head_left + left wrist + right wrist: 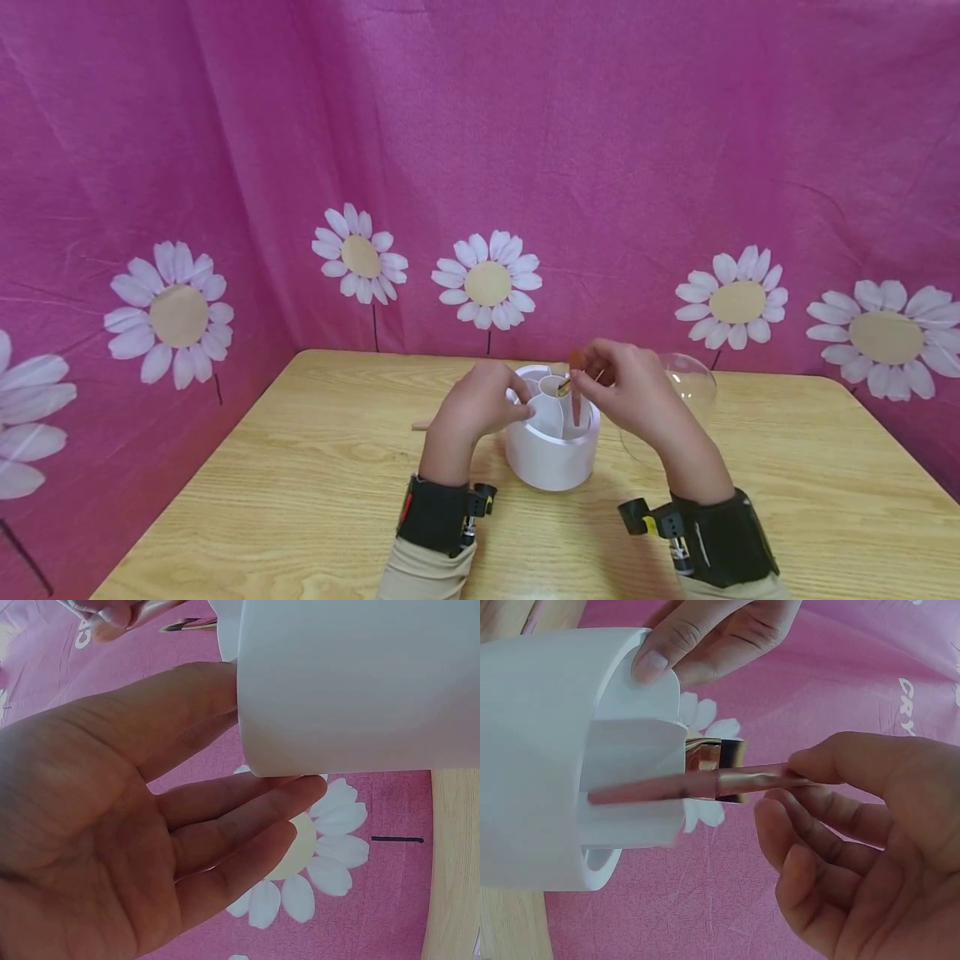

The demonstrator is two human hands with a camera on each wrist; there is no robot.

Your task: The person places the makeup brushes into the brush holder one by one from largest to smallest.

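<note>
A round white brush holder [551, 462] with inner dividers stands on the table. My left hand [483, 404] grips its rim from the left, with the thumb and a finger at the edge. Between thumb and fingers, my right hand [633, 387] pinches a makeup brush [649, 787] near its bristle end. The brush's pink handle points down into an outer compartment, and the fingers cover part of the bristles. In the holder's central tube stands a brush with dark-and-light bristles and a gold ferrule [703, 759].
To the right of the holder, partly behind my right forearm, is a clear dome cover [693, 379]. A thin pinkish stick [422, 426] lies on the wooden table [322, 475] behind my left hand. A pink flowered cloth [600, 150] hangs along the back and left.
</note>
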